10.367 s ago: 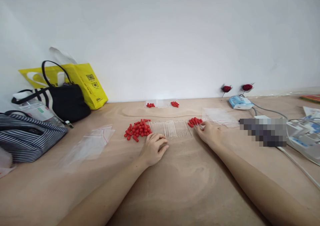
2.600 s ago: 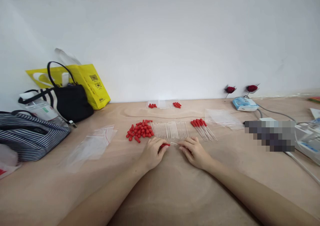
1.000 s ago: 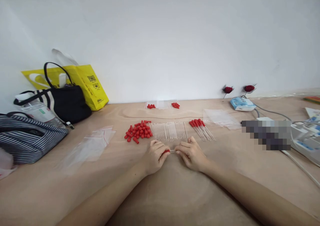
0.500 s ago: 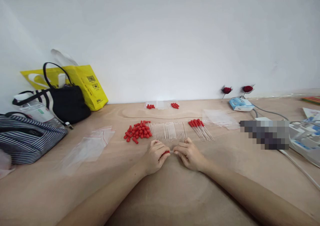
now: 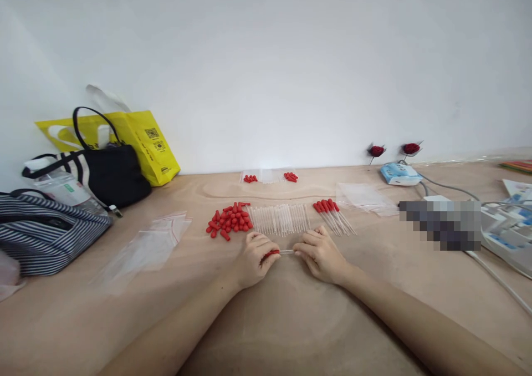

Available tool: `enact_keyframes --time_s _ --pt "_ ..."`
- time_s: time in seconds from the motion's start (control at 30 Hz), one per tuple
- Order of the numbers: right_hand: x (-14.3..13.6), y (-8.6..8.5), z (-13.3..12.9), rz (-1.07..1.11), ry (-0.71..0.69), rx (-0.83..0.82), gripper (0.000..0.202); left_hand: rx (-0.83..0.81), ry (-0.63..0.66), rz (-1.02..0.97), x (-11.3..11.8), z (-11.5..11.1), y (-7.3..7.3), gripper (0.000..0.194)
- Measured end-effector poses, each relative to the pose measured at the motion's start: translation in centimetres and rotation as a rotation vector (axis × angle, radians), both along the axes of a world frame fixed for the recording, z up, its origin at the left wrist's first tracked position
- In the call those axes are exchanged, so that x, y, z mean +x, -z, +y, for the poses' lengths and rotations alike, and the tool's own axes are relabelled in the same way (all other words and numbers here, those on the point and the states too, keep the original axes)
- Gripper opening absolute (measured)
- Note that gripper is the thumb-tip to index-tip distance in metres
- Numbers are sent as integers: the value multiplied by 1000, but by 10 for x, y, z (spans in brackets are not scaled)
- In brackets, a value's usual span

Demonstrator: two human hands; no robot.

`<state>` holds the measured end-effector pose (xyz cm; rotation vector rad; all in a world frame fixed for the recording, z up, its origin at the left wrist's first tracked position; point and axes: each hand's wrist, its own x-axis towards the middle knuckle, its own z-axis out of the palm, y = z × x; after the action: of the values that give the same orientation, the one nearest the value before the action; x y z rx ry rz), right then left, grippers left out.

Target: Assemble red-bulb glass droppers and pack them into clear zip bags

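Red bulb (image 5: 272,252) pinched in our left hand (image 5: 254,258), clear tube (image 5: 286,252) pinched in our right hand (image 5: 319,255), over the tabletop (image 5: 270,326): we seem mid-joining, though where they meet is hard to see; seating them calls for straight, gentle pressure.

No wording can be read: the yellow shopping bag (image 5: 141,148) carries two square black QR codes (image 5: 152,133) on its side, above small print too tiny to make out, and its black front characters are partly hidden behind the black striped handbag (image 5: 118,173).
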<state>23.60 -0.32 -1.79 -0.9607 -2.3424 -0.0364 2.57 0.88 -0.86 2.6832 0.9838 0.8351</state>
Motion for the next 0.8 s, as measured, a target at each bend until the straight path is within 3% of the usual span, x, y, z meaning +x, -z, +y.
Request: enact_keyframes --time_s 0.33,0.57,0.63,0.8 --pt "-2 5 1 -7 5 -88 21 2 17 -23 0 0 2 11" --pt "4 -7 4 -117 24 -41 19 6 -124 -32 0 2 2 15" --pt "11 -8 7 -94 125 -19 21 30 -209 -58 -1 3 2 27" --pt "27 -3 25 28 655 -79 26 -9 -277 -63 -2 5 4 33"
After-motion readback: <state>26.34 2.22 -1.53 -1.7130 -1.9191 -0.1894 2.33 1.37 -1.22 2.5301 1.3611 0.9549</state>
